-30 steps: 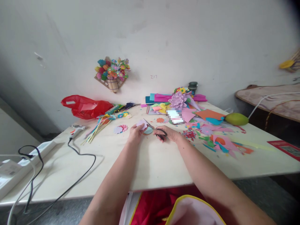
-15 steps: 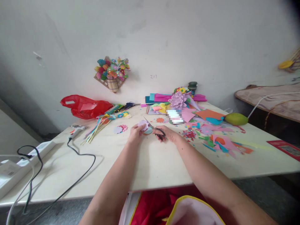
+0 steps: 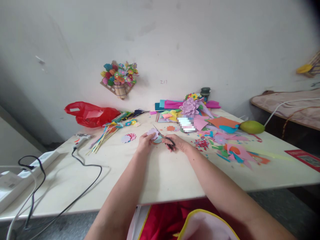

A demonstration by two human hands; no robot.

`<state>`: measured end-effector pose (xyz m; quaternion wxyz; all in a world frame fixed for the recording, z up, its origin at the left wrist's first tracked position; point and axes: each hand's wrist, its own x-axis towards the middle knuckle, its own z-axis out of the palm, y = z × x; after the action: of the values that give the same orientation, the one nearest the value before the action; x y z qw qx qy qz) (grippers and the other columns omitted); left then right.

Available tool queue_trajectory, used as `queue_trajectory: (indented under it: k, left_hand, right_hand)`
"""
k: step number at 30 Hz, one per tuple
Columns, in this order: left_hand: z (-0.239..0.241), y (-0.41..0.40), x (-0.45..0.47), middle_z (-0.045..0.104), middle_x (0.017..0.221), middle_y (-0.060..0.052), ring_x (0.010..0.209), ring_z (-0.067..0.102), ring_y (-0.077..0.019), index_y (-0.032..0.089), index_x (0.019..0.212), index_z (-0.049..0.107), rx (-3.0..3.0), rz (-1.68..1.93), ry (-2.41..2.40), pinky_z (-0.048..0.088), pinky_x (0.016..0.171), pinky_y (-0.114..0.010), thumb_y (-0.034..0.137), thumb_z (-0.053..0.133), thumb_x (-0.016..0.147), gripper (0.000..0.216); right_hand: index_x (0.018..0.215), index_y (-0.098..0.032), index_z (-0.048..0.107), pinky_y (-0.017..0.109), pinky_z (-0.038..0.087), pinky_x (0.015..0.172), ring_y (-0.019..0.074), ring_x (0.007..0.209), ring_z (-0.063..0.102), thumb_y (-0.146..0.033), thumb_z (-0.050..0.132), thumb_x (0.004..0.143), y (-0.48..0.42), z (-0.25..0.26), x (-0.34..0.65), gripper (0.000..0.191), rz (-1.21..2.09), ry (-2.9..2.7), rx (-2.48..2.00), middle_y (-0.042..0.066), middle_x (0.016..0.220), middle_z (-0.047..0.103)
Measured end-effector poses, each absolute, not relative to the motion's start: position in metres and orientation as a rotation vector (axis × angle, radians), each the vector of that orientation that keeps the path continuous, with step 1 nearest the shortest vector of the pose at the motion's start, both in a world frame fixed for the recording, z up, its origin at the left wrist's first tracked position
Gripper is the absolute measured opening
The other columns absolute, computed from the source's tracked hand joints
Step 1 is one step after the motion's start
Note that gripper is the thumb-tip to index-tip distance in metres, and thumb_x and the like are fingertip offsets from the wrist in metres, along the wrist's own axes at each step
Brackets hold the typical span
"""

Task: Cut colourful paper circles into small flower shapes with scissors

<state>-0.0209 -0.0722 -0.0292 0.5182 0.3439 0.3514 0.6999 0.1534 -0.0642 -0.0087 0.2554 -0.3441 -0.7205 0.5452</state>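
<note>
Our L hand (image 3: pixel 144 141) pinches a pale lilac, flat, scalloped flower cutout (image 3: pixel 153 132), thin felt or foam (can't tell wh.), thumb on top, other fingers below. Prob. v. light, soft & bendy, not slippery; thin lobes might crease or tear. We'd take hold nr the middle, flat pinch, edges left free. Our R hand (image 3: pixel 178 143) is curled round black-handled metal scissors (image 3: pixel 171 142); blades point fwd-left of it, by the cutout's R edge. Stiffer, prob. heavier, best held by the loops. Between hands, low: pale blue rounded piece (image 3: pixel 157 140), partly covered. Left of L hand: lilac-and-red stack of scalloped cutouts (image 3: pixel 128 137); right of R hand: heap of red & mixed scraps (image 3: pixel 201 143). Hard to make out: L fingers under the cutout, R fingers in the loops, blade gap, whether blades touch the cutout; pale patch (image 3: pixel 186 125) beyond R hand is pixelated.
</note>
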Motion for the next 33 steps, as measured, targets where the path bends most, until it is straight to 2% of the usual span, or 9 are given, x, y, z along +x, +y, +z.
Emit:
queue_trajectory:
  k: [33]
  left_hand:
    - [-0.0252, -0.0756, -0.0192, 0.069, 0.069, -0.006, 0.06, 0.064, -0.0131, 0.009, 0.069, 0.066, 0.784, 1.687, 0.827, 0.052, 0.065, -0.024, 0.011, 0.077, 0.055, 0.018]
  right_hand:
    - [0.07, -0.016, 0.048, 0.016, 0.027, 0.028, 0.0056, 0.032, 0.046, -0.045, 0.055, 0.081, -0.0641, -0.0104, 0.1534, 0.032, 1.477, -1.924, -0.911, -0.006, 0.046, 0.05]
